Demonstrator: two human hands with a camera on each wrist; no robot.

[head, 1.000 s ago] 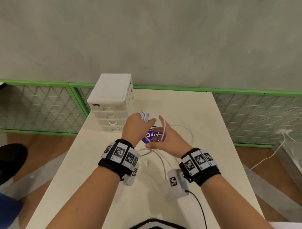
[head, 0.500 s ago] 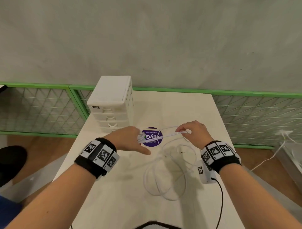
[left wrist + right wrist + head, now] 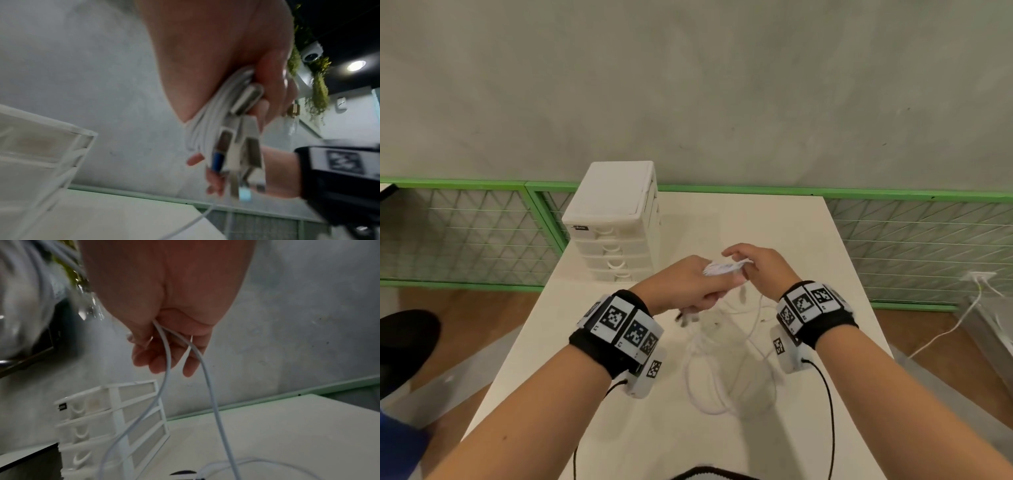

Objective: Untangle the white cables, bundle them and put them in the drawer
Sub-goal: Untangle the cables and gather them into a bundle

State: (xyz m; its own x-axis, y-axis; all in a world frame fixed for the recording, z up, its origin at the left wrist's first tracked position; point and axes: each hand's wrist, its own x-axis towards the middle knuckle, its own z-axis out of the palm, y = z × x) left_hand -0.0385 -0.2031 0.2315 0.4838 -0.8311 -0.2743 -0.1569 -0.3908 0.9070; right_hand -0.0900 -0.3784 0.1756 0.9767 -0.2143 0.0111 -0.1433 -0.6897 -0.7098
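Observation:
My left hand point(image 3: 700, 284) grips a bundle of folded white cables point(image 3: 724, 268) above the table; in the left wrist view the cable bundle point(image 3: 207, 120) shows several plug ends against the palm. My right hand point(image 3: 751, 262) pinches the cable strands right beside the bundle, and two strands point(image 3: 185, 386) hang from its fingers down to the table. Loose cable loops point(image 3: 726, 377) lie on the table below both hands. The white drawer unit point(image 3: 616, 222) stands at the table's back left with all its drawers shut.
The white table point(image 3: 774, 233) ends at a green mesh railing point(image 3: 465, 236) against a grey wall. A dark sticker on the table is mostly hidden under my hands. Another white cable point(image 3: 945, 329) runs over the floor at the right.
My hands came together, swung wide apart drawing a cable length taut, and have now met again with the right hand at the bundle. More cable lies folded in my left hand.

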